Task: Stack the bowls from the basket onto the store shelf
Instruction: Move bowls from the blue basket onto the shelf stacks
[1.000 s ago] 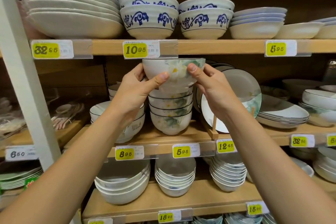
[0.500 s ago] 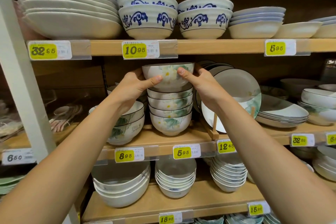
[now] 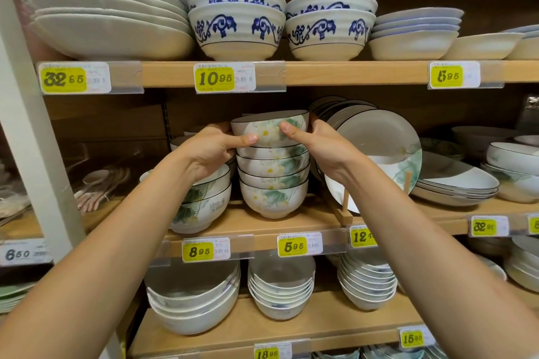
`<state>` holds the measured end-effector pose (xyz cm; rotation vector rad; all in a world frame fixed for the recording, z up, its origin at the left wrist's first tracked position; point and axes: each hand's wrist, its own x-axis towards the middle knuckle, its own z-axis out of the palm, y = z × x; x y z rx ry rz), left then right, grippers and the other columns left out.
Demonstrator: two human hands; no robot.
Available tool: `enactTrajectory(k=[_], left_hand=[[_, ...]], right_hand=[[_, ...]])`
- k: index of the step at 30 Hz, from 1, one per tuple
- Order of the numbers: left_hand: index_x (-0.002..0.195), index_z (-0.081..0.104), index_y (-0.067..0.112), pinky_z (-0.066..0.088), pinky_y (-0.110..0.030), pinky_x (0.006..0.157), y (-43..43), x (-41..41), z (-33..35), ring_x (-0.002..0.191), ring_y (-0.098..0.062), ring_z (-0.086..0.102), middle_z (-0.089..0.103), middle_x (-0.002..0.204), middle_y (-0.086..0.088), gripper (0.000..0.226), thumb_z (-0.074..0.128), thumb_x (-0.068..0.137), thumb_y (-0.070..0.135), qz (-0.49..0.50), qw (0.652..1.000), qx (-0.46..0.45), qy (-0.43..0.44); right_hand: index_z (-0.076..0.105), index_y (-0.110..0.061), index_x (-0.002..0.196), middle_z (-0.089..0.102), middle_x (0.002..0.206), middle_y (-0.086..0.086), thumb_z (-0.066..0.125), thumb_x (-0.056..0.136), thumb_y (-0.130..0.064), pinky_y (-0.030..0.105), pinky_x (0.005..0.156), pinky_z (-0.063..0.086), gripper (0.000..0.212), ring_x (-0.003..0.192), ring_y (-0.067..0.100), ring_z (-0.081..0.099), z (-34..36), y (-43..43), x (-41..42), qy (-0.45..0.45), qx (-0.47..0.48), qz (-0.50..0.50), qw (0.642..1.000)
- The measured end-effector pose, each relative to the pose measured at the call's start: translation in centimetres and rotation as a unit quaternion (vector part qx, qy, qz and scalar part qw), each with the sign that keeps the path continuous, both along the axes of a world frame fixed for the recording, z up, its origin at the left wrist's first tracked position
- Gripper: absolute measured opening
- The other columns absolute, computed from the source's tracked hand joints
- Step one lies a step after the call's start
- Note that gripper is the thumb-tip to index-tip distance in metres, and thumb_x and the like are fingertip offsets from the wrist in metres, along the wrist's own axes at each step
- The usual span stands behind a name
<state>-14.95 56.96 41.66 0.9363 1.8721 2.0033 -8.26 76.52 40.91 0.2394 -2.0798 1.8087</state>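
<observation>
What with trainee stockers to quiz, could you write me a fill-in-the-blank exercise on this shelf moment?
1. The left hand and right hand hold a flowered bowl at the top of a ____ of matching bowls.
2. The yellow price tag under those bowls reads ____.
3. The patterned bowls on the upper shelf carry scrollwork painted in ____.

Missing words: stack; 5.95; blue

Lotus-print bowls nesting at frame centre.
The top bowl, white with a dark rim and green-and-yellow flowers, is sitting upright on a stack of four matching bowls, with the left hand and right hand gripping its sides; the stack is standing on the middle wooden shelf.
</observation>
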Motion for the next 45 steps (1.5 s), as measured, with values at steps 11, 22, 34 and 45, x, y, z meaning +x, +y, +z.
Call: enactTrajectory(k=[11,22,34,45], left_hand=[[0.131,0.054,0.001,0.028,-0.041,0.117,0.0,-0.1,0.0,0.122,-0.018,0.057,0.066,0.124,-0.005,0.075,0.082,0.062,0.014,0.020,0.999,-0.025,-0.016],[0.153,0.021,0.017,0.037,-0.009,0.092,-0.1,6.3,-2.6,0.136,-0.001,0.035,0.031,0.155,0.005,0.086,0.071,0.083,0.018,0.214,0.971,0.048,0.094],[0.148,0.032,0.029,0.032,-0.043,0.114,5.4,8.2,-11.8,0.135,-0.012,0.042,0.045,0.148,0.007,0.064,0.046,0.086,0.032,0.227,0.972,0.050,-0.029],[0.113,0.062,0.004,0.044,-0.011,0.087,6.7,3.7,-10.8,0.109,-0.019,0.054,0.057,0.126,-0.012,0.034,0.036,0.092,-0.003,0.252,0.965,0.038,-0.057]], right_hand=[[0.058,-0.009,0.127,0.069,0.119,0.002,0.063,0.091,-0.037,0.035,0.101,0.048,0.047,0.111,0.014,0.065,-0.7,0.2,-0.3,-0.005,0.020,0.006,1.000],[0.023,-0.027,0.152,0.042,0.148,-0.019,0.069,0.076,-0.058,0.032,0.110,0.037,0.094,0.134,-0.002,0.038,-3.3,-1.7,2.9,0.049,0.005,-0.092,0.994],[0.034,-0.030,0.147,0.042,0.150,-0.007,0.051,0.095,-0.031,0.042,0.115,0.031,0.055,0.138,0.011,0.038,-11.0,-5.3,3.5,-0.006,-0.087,-0.139,0.986],[0.028,-0.016,0.152,0.028,0.158,0.004,0.037,0.100,-0.035,0.042,0.117,0.027,0.056,0.143,0.020,0.030,-11.0,-3.6,-1.4,-0.087,-0.086,-0.148,0.981]])
